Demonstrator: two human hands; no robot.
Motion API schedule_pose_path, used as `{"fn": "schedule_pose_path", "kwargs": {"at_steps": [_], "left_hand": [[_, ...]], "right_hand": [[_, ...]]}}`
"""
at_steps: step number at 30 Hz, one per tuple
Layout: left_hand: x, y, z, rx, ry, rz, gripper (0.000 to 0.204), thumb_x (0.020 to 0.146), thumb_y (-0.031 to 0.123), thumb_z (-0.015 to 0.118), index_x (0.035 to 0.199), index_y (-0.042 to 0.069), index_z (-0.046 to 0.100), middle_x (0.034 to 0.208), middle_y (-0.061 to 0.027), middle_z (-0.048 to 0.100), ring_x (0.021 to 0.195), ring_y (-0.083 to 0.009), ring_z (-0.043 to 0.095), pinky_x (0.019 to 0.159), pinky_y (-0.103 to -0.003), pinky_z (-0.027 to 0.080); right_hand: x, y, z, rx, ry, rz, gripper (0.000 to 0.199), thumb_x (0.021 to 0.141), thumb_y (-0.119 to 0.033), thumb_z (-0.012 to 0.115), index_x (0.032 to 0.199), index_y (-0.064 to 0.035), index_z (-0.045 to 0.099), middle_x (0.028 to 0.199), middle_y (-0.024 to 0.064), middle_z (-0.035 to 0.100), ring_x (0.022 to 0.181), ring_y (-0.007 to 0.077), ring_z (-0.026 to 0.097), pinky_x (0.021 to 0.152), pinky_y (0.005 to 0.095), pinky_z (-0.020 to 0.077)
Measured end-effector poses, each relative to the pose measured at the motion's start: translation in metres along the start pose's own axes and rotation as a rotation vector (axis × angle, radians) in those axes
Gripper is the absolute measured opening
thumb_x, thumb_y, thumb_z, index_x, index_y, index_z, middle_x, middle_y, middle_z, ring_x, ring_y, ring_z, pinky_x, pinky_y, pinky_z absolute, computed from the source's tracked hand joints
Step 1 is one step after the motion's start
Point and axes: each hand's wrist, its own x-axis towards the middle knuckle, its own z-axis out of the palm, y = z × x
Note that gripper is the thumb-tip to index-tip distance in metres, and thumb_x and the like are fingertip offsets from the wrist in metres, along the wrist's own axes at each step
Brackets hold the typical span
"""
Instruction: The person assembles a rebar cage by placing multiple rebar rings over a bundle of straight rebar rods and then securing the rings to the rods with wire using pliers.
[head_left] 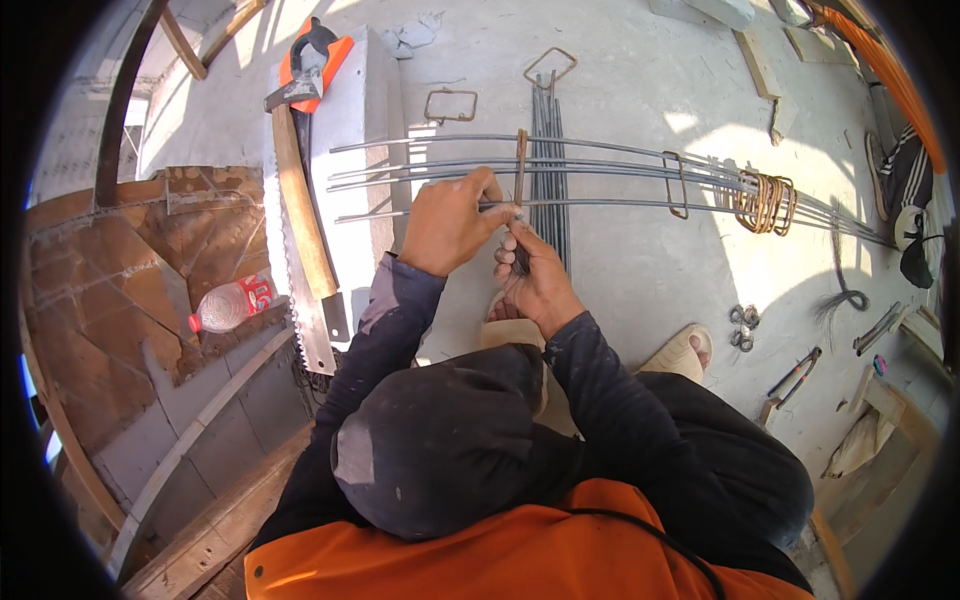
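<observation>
Handsaw (300,215), plastic bottle (232,303) (lying flat), pliers (790,378).

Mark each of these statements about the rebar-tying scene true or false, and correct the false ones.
1. Both hands meet at a rusty stirrup standing across the long rebars. True: left hand, right hand.
2. The plastic bottle has a blue cap. False: the cap is red.
3. A handsaw lies to the person's left. True.
4. A cluster of stirrups sits on the rebars to the right. True.
5. The pincers are in the right hand. False: they lie on the concrete floor at the right.
</observation>
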Motion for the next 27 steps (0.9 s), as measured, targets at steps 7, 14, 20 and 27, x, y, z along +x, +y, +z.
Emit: {"fn": "schedule_pose_path", "kwargs": {"at_steps": [7, 14, 20, 27], "left_hand": [[0.001, 0.001, -0.004, -0.037, -0.021, 0.035, 0.031, 0.089, 0.038, 0.082, 0.098, 0.009, 0.077, 0.084, -0.0163, 0.076, 0.083, -0.0378, 0.075, 0.073, -0.048, 0.056], [0.012, 0.0, -0.011, -0.17, -0.198, 0.012, 0.025, 0.092, 0.027, 0.079, 0.106, 0.006, 0.08, 0.098, -0.0172, 0.078, 0.093, -0.0351, 0.075, 0.083, -0.041, 0.057], [0.019, -0.008, -0.01, -0.246, -0.248, 0.029, 0.028, 0.093, 0.029, 0.076, 0.107, 0.005, 0.08, 0.097, -0.0175, 0.079, 0.091, -0.0347, 0.075, 0.082, -0.041, 0.057], [0.021, -0.01, -0.01, -0.238, -0.242, 0.065, 0.03, 0.095, 0.031, 0.072, 0.108, 0.006, 0.081, 0.096, -0.0197, 0.078, 0.091, -0.0396, 0.074, 0.083, -0.043, 0.057]], "right_hand": [[0.002, -0.011, -0.004, 0.123, -0.157, 0.035, 0.006, 0.106, -0.02, 0.063, 0.105, -0.0136, 0.063, 0.078, -0.0034, 0.056, 0.066, 0.0093, 0.05, 0.056, 0.0237, 0.0426], [0.003, -0.012, 0.002, 0.046, -0.076, 0.026, 0.009, 0.105, -0.022, 0.065, 0.105, -0.0131, 0.065, 0.082, -0.0026, 0.06, 0.068, 0.0099, 0.056, 0.058, 0.0245, 0.0465], [0.0, -0.005, -0.006, -0.039, -0.024, -0.005, 0.014, 0.106, -0.028, 0.069, 0.111, -0.0157, 0.065, 0.089, -0.0023, 0.065, 0.072, 0.0086, 0.06, 0.059, 0.0232, 0.0491], [0.003, -0.005, -0.005, -0.054, -0.058, -0.04, 0.024, 0.105, -0.031, 0.073, 0.119, -0.0139, 0.064, 0.093, -0.0021, 0.065, 0.072, 0.0087, 0.06, 0.059, 0.0233, 0.0469]]}}
